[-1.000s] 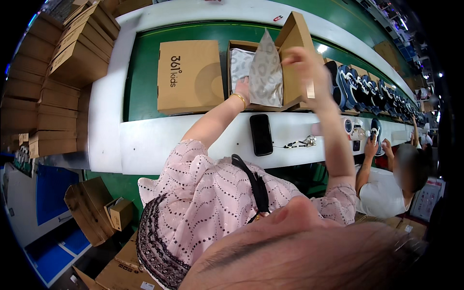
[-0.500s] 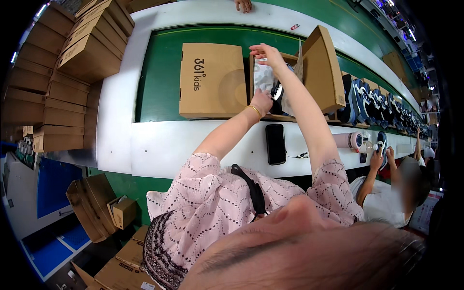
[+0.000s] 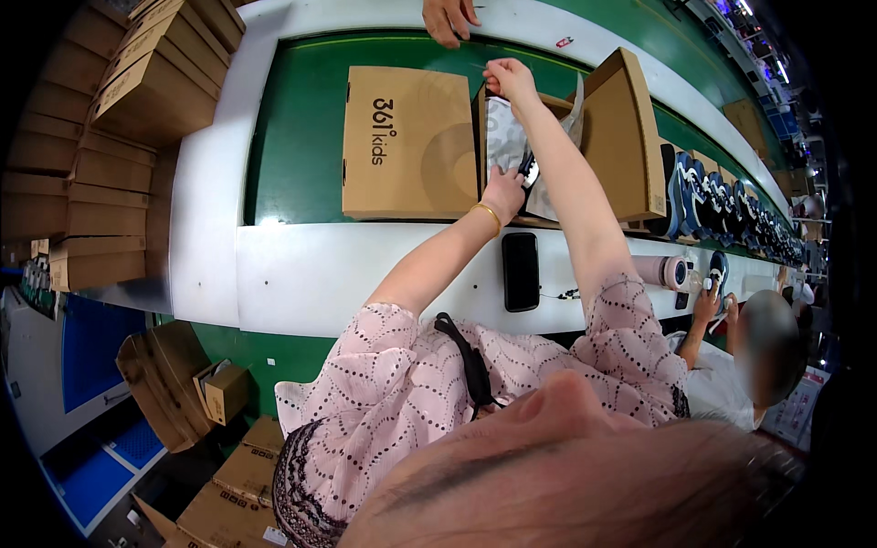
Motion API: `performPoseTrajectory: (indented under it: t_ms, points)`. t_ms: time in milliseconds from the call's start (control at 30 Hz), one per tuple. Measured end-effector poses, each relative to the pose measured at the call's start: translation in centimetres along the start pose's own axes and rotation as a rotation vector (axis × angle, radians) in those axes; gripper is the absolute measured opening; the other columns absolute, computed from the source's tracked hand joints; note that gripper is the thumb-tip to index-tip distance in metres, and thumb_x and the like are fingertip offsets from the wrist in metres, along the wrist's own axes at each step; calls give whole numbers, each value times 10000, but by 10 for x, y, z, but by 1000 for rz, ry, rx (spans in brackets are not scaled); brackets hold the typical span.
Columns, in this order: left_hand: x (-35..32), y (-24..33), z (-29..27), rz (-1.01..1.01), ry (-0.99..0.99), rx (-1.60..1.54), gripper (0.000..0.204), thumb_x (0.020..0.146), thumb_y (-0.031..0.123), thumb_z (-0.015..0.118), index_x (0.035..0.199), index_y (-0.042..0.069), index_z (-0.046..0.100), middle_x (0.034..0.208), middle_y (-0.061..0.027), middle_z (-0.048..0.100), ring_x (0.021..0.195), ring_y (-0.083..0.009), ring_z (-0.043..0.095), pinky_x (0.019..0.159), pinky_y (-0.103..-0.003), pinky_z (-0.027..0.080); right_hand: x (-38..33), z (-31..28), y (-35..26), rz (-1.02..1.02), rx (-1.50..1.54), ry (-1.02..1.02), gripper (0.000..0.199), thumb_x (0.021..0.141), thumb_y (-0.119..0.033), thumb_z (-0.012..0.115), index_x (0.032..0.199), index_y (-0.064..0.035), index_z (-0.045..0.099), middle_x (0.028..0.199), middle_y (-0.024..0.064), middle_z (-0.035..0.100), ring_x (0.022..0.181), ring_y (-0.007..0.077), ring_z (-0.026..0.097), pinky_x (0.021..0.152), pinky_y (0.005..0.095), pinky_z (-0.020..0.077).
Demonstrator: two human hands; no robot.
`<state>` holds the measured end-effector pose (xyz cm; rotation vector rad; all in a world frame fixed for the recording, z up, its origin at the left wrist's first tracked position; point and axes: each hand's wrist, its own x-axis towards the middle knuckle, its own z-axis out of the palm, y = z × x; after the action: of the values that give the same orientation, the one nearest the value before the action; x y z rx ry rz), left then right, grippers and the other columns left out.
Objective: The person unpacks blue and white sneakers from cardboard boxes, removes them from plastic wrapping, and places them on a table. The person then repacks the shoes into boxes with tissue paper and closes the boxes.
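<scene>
An open cardboard shoebox (image 3: 612,151) stands in front of me, its lid raised on the right side. Grey-white patterned wrapping paper (image 3: 505,128) lies inside, partly covering a dark shoe with a white sole (image 3: 530,172). My left hand (image 3: 503,194) rests over the near part of the paper beside the shoe, fingers stretched and apart. At the box's far left corner, my right hand (image 3: 512,80) has its fingers pinched together; a thin piece sticks out from them, too small to name. A closed shoebox (image 3: 406,142) sits just left of the open one.
Right of the box, a long row of dark blue shoes (image 3: 699,196) runs along the line. A black phone (image 3: 521,272) and a pink bottle (image 3: 662,271) lie nearer me. Another person's hand (image 3: 448,20) is across the line. Stacked cartons (image 3: 164,82) stand left. A co-worker handles a shoe (image 3: 719,267) at right.
My right hand's fingers have gone from spread to pinched at the box's far corner. My left hand stays on the paper. The other person's hand across the line has come nearer.
</scene>
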<state>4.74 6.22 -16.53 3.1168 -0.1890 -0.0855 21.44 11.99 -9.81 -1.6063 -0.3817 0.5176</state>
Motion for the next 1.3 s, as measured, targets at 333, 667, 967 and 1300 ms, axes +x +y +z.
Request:
performPoseTrajectory:
  t_ms: [333, 667, 967, 1300]
  points:
    - [1, 7, -18, 42, -114, 16, 212, 786, 184, 573, 957, 163, 695, 1105, -4, 531, 1106, -198, 421, 878, -449, 325, -13, -3, -11, -174, 13, -94, 281, 842, -248, 626, 954, -18, 511, 808, 68, 606, 676, 121, 595, 563, 220, 464]
    - [8, 13, 3, 64, -11, 220, 286, 824, 196, 540, 1080, 148, 658, 1308, -8, 471, 1215, -205, 392, 925, -556, 310, -137, -82, 43, -222, -1173, -400, 123, 764, -69, 533, 876, -68, 584, 892, 137, 629, 874, 337, 595, 718, 411, 465]
    - [12, -4, -9, 202, -146, 193, 234, 811, 204, 553, 1008, 195, 681, 1186, 53, 519, 1126, -147, 413, 893, -525, 324, -139, -110, 81, -413, -1498, -474, 167, 824, -143, 482, 977, -112, 539, 856, 82, 639, 818, 287, 632, 665, 408, 497]
    - [1, -16, -19, 265, -167, 139, 141, 754, 199, 595, 838, 204, 708, 1040, 28, 562, 1053, -177, 463, 832, -442, 372, -145, -131, 67, -352, -1276, -759, 437, 702, -24, 629, 1095, -145, 481, 1010, 73, 617, 928, 294, 598, 730, 398, 489]
